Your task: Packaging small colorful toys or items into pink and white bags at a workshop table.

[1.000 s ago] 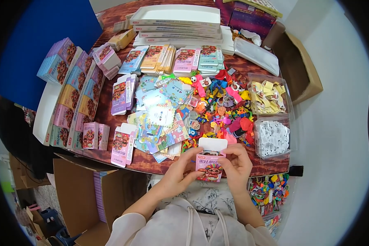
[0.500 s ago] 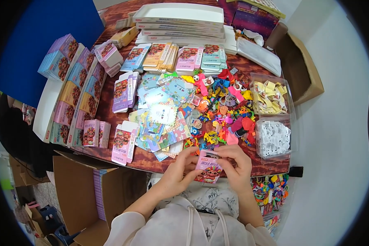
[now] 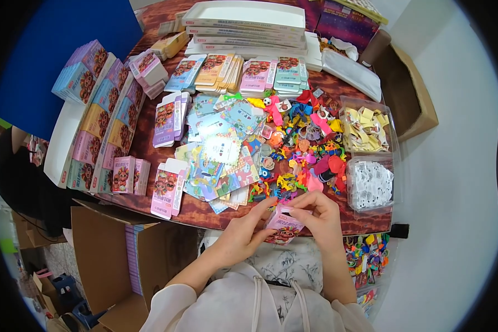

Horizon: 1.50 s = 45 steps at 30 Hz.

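Observation:
A small pink card box (image 3: 284,229) with a cartoon figure on its front is held between my two hands at the table's front edge, above my lap. My left hand (image 3: 241,235) grips its left side, thumb low on the front. The fingers of my right hand (image 3: 320,217) pinch the box's upper right, at the top flap. Just beyond the box lies a heap of small colourful toys (image 3: 299,141). Loose printed cards (image 3: 218,155) are spread to its left. Beside them rest flat pink boxes (image 3: 166,191) and flat purple boxes (image 3: 169,120).
Two clear tubs hold yellow packets (image 3: 365,128) and white printed slips (image 3: 371,185). Stacks of flat boxes (image 3: 213,72) line the back, before piled white trays (image 3: 246,16). Filled trays (image 3: 102,130) lean at left. An open carton (image 3: 99,260) stands below the table's left edge.
The pink box has tipped, and its top end now looks closed over more than before. My right fingers have shifted in over the top. The view has moved slightly.

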### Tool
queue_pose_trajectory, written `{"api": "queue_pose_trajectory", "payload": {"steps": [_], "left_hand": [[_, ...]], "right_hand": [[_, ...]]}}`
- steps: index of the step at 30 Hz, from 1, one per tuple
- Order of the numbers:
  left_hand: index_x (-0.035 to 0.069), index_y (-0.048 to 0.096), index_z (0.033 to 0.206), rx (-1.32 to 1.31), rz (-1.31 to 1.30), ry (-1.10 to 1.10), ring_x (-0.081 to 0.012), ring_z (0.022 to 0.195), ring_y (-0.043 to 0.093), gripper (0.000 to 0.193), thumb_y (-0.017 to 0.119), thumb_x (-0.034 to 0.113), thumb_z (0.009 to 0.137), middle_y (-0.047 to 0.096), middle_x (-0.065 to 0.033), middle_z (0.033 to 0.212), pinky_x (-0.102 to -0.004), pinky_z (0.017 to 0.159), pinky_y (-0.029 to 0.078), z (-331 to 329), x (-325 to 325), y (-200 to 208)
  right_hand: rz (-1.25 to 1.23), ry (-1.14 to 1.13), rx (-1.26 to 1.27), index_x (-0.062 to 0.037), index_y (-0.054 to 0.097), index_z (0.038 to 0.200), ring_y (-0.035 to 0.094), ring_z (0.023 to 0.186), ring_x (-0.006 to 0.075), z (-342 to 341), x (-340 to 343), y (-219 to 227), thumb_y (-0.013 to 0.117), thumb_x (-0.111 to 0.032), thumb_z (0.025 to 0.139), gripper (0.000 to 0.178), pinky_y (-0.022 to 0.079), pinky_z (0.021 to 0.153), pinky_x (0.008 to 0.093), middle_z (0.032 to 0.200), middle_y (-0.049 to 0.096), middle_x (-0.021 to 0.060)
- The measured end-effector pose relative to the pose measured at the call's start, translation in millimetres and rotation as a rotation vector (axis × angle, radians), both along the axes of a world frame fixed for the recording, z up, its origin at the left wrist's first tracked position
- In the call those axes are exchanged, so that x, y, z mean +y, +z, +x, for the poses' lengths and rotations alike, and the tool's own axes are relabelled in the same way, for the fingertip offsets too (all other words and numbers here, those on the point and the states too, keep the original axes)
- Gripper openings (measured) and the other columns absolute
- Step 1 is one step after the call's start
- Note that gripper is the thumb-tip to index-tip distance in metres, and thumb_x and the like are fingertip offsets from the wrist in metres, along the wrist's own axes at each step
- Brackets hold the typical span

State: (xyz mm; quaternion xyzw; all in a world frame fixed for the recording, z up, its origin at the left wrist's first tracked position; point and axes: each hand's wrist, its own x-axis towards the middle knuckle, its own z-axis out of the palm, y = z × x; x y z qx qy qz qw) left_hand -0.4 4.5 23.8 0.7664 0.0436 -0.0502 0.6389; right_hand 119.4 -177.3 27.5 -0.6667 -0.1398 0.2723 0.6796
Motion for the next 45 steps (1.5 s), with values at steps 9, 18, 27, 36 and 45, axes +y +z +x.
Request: {"api": "queue_pose_trajectory", "payload": {"steps": [9, 18, 27, 36, 45], "left_hand": [[0.008, 0.026, 0.157, 0.067, -0.182, 0.056, -0.0221, 0.112, 0.065, 0.070, 0.059, -0.006, 0.097, 0.062, -0.0132, 0.120, -0.0354, 0.096, 0.053, -5.3, -0.7, -2.0], [0.008, 0.027, 0.157, 0.065, -0.239, 0.100, -0.0185, 0.111, 0.063, 0.071, 0.059, -0.008, 0.096, 0.061, -0.0122, 0.119, -0.0332, 0.095, 0.052, -5.0, -1.8, 0.5], [0.008, 0.037, 0.153, 0.038, -0.205, 0.106, -0.0214, 0.107, 0.067, 0.063, 0.060, -0.004, 0.096, 0.063, -0.0149, 0.125, -0.0333, 0.088, 0.055, -4.5, 6.1, -1.8], [0.004, 0.045, 0.146, -0.114, -0.128, 0.083, -0.0205, 0.106, 0.062, 0.047, 0.057, 0.005, 0.101, 0.062, -0.0152, 0.120, -0.0347, 0.091, 0.050, 1.4, 5.4, -3.9], [0.006, 0.036, 0.154, -0.062, -0.221, 0.276, -0.0170, 0.113, 0.062, 0.057, 0.057, 0.003, 0.101, 0.061, -0.0157, 0.128, -0.0315, 0.091, 0.051, -10.8, 24.4, 3.7]], "right_hand": [[0.019, 0.163, -0.143, 0.0027, 0.073, 0.104, 0.068, 0.097, 0.0158, -3.0, -11.6, -5.6, 0.071, 0.003, 0.087, 0.018, 0.054, 0.082, 0.0287, 0.110, 0.073, 0.0121], [-0.109, 0.091, -0.391, 0.0052, 0.070, 0.113, 0.069, 0.106, 0.0217, -21.7, -0.6, 3.4, 0.066, 0.010, 0.088, 0.026, 0.054, 0.088, 0.0297, 0.118, 0.071, 0.0187], [0.011, -0.084, -0.264, 0.0071, 0.065, 0.111, 0.067, 0.110, 0.0206, -39.1, -2.6, -16.5, 0.064, 0.010, 0.092, 0.020, 0.053, 0.091, 0.0284, 0.122, 0.070, 0.0215], [-0.150, 0.082, -0.555, 0.0045, 0.069, 0.106, 0.067, 0.108, 0.0228, -19.9, 6.2, 3.7, 0.062, 0.011, 0.087, 0.021, 0.051, 0.097, 0.0328, 0.114, 0.071, 0.0172], [0.066, 0.002, -0.455, 0.0042, 0.063, 0.115, 0.064, 0.113, 0.0192, -26.0, 52.4, -10.7, 0.062, 0.008, 0.092, 0.024, 0.049, 0.099, 0.0307, 0.124, 0.066, 0.0168]]}}
